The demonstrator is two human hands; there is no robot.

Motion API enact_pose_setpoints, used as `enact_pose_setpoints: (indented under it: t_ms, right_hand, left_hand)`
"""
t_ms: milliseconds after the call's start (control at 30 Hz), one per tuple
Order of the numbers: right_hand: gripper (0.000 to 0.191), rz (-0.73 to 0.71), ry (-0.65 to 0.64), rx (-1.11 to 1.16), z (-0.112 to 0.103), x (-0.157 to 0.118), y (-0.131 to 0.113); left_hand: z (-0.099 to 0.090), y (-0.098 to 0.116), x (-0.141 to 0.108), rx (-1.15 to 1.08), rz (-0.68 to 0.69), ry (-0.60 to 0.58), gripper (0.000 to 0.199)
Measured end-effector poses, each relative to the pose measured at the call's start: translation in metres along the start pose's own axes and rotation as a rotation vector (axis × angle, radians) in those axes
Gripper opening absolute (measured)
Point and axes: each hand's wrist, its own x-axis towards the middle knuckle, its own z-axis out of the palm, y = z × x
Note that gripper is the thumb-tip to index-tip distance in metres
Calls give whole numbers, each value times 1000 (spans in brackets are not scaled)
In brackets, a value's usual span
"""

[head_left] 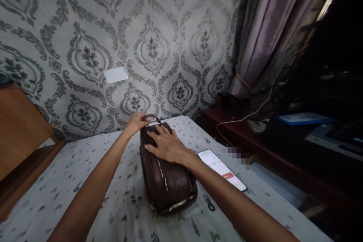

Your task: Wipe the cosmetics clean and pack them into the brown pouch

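A dark brown leather bag (177, 181) with gold zips lies lengthwise on the patterned white sheet (121, 181). My left hand (136, 123) is closed at the bag's far left corner, its fingers pinched where the strap handle (152, 116) meets the body. Just what sits between those fingertips is partly hidden. My right hand (167, 143) lies flat across the bag's upper side with the fingers spread, pressing on the leather. A curved zip (163, 176) runs along the top, and another zip (181, 203) crosses the near end.
Right of the bag lies a lit phone (222, 170) showing a timer. Patterned wallpaper (151, 45) rises behind the bed. A wooden cabinet (22, 128) stands left. On the right are a dark red table (224, 124), a white cable (255, 112) and a purple curtain (263, 34).
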Motion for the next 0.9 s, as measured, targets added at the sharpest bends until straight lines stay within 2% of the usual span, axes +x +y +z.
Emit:
enact_pose_setpoints:
  t_ms: [300, 600, 900]
  right_hand:
    - [62, -26, 60, -36, 9, 0, 2]
    - [56, -29, 64, -28, 4, -4, -2]
    - [60, -31, 53, -20, 7, -3, -1]
  left_hand:
    - [9, -6, 4, -58, -37, 0, 11]
    - [9, -5, 0, -127, -46, -7, 15]
    - [22, 7, 18, -196, -66, -117, 15]
